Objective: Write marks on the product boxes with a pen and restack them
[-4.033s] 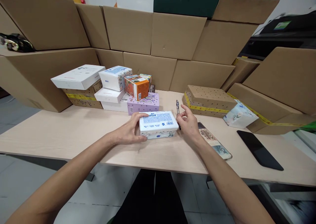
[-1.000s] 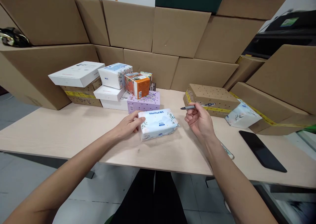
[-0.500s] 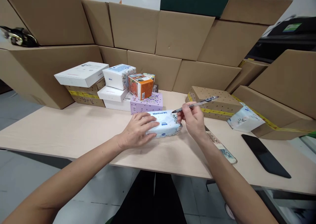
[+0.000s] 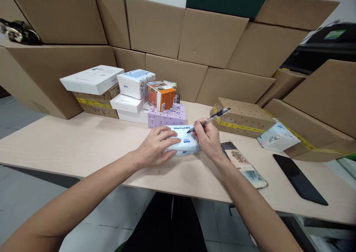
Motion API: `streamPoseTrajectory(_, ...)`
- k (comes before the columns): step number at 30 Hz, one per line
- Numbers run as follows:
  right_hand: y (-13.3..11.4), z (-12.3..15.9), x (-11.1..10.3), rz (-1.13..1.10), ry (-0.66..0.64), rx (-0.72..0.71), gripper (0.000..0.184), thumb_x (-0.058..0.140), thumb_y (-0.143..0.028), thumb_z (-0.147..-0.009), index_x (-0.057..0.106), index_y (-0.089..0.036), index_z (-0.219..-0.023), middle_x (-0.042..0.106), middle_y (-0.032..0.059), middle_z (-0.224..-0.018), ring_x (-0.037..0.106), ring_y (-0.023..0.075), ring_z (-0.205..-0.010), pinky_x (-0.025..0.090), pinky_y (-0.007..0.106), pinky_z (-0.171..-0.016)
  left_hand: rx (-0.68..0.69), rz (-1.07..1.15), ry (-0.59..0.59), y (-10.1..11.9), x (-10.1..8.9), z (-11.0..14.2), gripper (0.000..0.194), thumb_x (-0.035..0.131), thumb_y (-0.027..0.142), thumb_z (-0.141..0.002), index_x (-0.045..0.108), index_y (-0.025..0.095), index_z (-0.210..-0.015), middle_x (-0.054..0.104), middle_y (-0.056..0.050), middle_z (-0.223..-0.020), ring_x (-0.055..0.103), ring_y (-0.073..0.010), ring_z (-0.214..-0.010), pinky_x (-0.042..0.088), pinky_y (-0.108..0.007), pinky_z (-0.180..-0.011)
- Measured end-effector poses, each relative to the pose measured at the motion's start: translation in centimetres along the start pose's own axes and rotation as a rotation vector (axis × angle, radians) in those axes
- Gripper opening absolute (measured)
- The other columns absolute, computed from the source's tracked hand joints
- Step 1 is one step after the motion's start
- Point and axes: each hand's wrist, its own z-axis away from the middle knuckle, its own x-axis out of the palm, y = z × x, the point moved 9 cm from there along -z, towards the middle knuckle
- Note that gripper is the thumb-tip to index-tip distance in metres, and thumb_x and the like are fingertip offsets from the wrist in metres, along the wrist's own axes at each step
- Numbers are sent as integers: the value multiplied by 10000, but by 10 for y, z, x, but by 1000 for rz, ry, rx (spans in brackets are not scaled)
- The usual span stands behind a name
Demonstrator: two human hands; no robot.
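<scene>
Far left, upper corner: one black item with metal fittings, on a cardboard panel. Left of centre: one flat white box (image 4: pixel 91 78) atop a dotted brown box (image 4: pixel 97 107); next, one white tissue pack (image 4: pixel 135 84) on a smaller white box (image 4: pixel 127 104); one orange box (image 4: pixel 161 96) on a purple box (image 4: pixel 168 116). Middle of the frame: left hand (image 4: pixel 156 147), fingers spread over the left end of a blue-and-white tissue pack (image 4: pixel 190 147), which lies on the table (image 4: pixel 111 141); right hand (image 4: pixel 208 138), pinching a pen (image 4: pixel 215 116), its tip at the pack's upper face, contact not certain. Right of centre: one dotted carton (image 4: pixel 244 115) with yellow tape; nearer, one flat banknote-patterned item (image 4: pixel 244 166). Far right: one floral pack (image 4: pixel 278 137), tilted against an open cardboard box (image 4: pixel 308 128); lower right, one black slab (image 4: pixel 300 179).
</scene>
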Motion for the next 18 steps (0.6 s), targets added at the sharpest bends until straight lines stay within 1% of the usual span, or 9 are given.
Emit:
streamPoseTrajectory(7,-10,1,5,66,-37,-30,206,529,-412,-933,542,-231,-836,603,-20,-653,563,135,-566,411,256,-564,23,-24,7,2,-2,-1,341,619,294,-875,633,196,-1201,635,-115,-1251,507,-299,-1197,463,-497,-1023)
streamPoseTrajectory(14,-10,0,5,74,-36,-39,221,547,-429,-923,560,-230,-828,599,-22,-638,540,131,-558,398,254,-554,16,-7,9,2,-2,-1,342,621,285,-866,634,203,-1198,638,-118,-1246,510,-301,-1191,463,-505,-1018)
streamPoseTrajectory(16,-9,0,6,49,-42,-29,234,559,-442,-920,562,-226,-829,597,-26,-633,524,119,-537,395,248,-539,17,-7,8,3,-2,-1,342,622,286,-867,633,200,-1198,637,-119,-1249,510,-301,-1192,460,-500,-1020)
streamPoseTrajectory(18,-7,-1,4,-38,-18,2,266,578,-481,-907,556,-227,-832,585,-37,-619,495,104,-495,383,238,-501,4,1,1,1,-1,-1,344,621,293,-869,631,208,-1203,635,-116,-1254,510,-300,-1196,455,-500,-1024)
